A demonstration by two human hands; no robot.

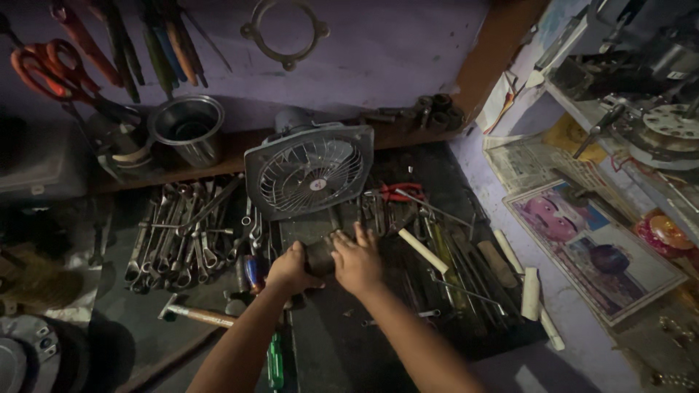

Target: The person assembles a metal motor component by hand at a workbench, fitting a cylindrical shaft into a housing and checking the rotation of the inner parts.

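Note:
Both of my hands meet on a small dark block-like part [319, 255] at the middle of the workbench. My left hand [291, 271] grips its left side with the fingers curled round it. My right hand [357, 260] lies over its right side, fingers spread across the top. Just behind the part stands a small square grey fan [309, 169] with a round wire grille, tilted back against the wall shelf. What the dark part is exactly cannot be made out in the dim light.
Several spanners [182, 233] lie to the left, a hammer [195, 314] and a green-handled screwdriver [274, 362] nearer me. Red pliers [399, 192], files and white-handled tools [531, 292] lie right. A steel cup [189, 129] and scissors [44, 69] are at the back left.

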